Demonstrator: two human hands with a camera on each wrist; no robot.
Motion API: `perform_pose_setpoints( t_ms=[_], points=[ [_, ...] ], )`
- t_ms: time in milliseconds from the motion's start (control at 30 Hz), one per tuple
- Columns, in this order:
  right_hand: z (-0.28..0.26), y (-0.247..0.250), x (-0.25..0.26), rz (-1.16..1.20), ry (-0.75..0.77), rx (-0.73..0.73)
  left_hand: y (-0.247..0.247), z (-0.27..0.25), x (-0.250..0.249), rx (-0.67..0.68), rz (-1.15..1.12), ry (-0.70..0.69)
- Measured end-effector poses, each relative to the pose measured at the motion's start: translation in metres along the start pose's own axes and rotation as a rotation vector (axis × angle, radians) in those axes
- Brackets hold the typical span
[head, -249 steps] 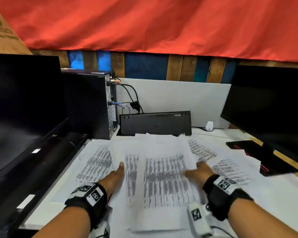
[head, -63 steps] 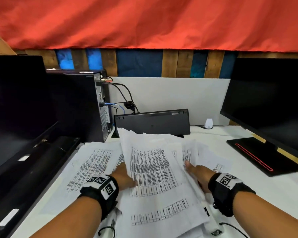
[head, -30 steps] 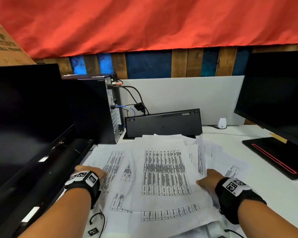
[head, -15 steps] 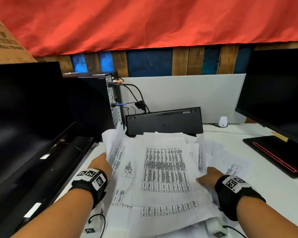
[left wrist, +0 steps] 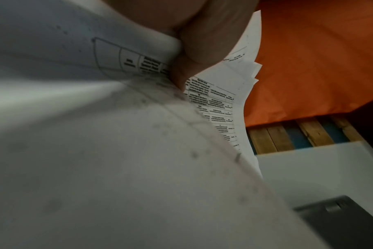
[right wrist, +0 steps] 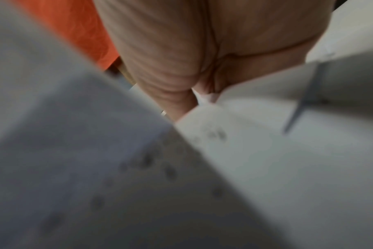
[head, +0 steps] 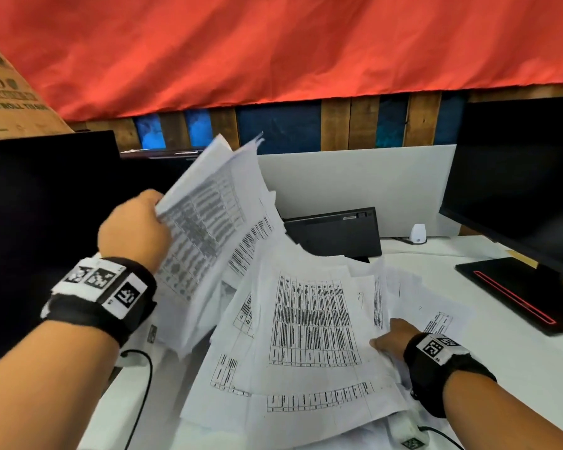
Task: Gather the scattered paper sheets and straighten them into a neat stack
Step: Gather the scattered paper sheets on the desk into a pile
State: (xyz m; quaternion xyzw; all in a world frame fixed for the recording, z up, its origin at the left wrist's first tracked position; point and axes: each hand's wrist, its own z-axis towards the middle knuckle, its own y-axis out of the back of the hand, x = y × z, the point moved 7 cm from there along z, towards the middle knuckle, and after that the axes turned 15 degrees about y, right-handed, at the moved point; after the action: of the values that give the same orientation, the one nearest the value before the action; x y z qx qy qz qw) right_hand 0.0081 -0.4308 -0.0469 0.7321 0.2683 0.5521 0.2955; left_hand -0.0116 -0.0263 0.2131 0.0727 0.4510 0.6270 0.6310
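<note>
Your left hand [head: 134, 228] is raised above the desk [head: 517, 368], fingers curled round the edge of a bunch of printed sheets [head: 208, 228]. In the left wrist view the fingers [left wrist: 194, 43] pinch the paper w/ pages fanning out past them. That bunch tilts up and to the right, lower corner hanging down near the pile [head: 312, 332].

The rest of the sheets lie in a loose overlapped pile on the white desk, corners sticking out at odd angles, not squared. Your right hand [head: 389, 337] sits at the pile's right edge, fingertips tucked under or between sheets. Can't tell from the head view how they're set, and the right wrist view is blurred, showing only palm and paper close up.

No trays or boxes holding paper. A cardboard box [head: 10, 92] is cut off at top left, contents not visible.

Bunch text is smeared by motion blur. The lifted sheets hide the PC tower behind, and the keyboard [head: 333, 233] leaning on the white partition [head: 355, 180] is partly covered. Monitors [head: 517, 177] on both sides run out of frame.
</note>
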Motion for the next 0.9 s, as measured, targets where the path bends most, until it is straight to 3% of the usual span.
perform_pose_setpoints(
  t_ms=[167, 300, 433, 600, 667, 833, 900],
  points=[
    [-0.002, -0.001, -0.001, -0.034, -0.012, 0.04, 0.034, 0.025, 0.01, -0.098, -0.131, 0.092],
    [-0.004, -0.002, 0.001, -0.045, -0.009, 0.046, 0.019, 0.033, 0.032, -0.053, -0.277, 0.217],
    [-0.002, -0.002, -0.003, -0.024, -0.015, 0.063, -0.045, -0.003, 0.036, 0.18, -0.294, 0.251],
    [-0.001, -0.007, -0.009, 0.029, -0.014, 0.048, -0.157, -0.099, 0.057, 0.752, -0.295, 0.488],
    [-0.002, -0.004, -0.01, 0.08, -0.01, -0.011, -0.177, -0.132, 0.06, 0.913, -0.256, 0.54],
    [0.005, 0.002, -0.016, 0.455, 0.002, -0.14, -0.184, -0.167, 0.056, 1.092, -0.228, 0.574],
    [0.028, -0.008, -0.037, 0.591, 0.041, -0.116, -0.185, -0.165, 0.056, 1.124, -0.28, 0.587]
  ],
)
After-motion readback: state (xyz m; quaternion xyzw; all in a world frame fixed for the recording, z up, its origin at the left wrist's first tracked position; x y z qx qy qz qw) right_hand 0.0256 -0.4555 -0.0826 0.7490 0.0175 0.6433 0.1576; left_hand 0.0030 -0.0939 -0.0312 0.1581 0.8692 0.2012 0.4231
